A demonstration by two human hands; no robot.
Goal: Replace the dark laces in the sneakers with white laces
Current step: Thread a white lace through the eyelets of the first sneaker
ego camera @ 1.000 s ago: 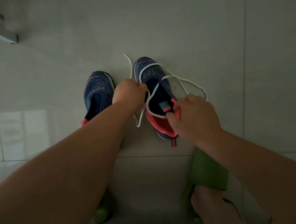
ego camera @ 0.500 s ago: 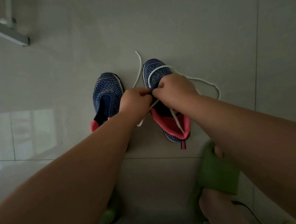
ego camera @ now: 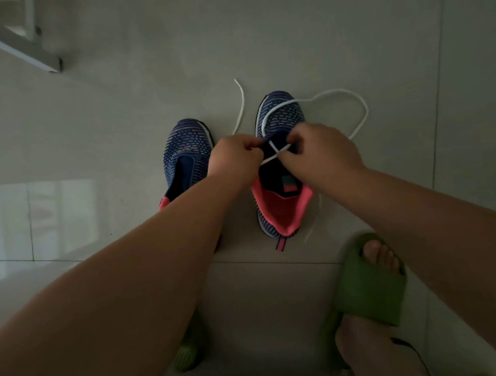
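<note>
Between both hands [ego camera: 283, 157] (pinched): white lace [ego camera: 360, 107]

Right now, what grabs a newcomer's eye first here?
Both hands meet at mid-frame over the right sneaker: the left hand and right hand each pinch the white lace, which loops out over the floor to the right. The left sneaker sits beside it with no lace showing. A foot in a green slipper shows at lower right.
</note>
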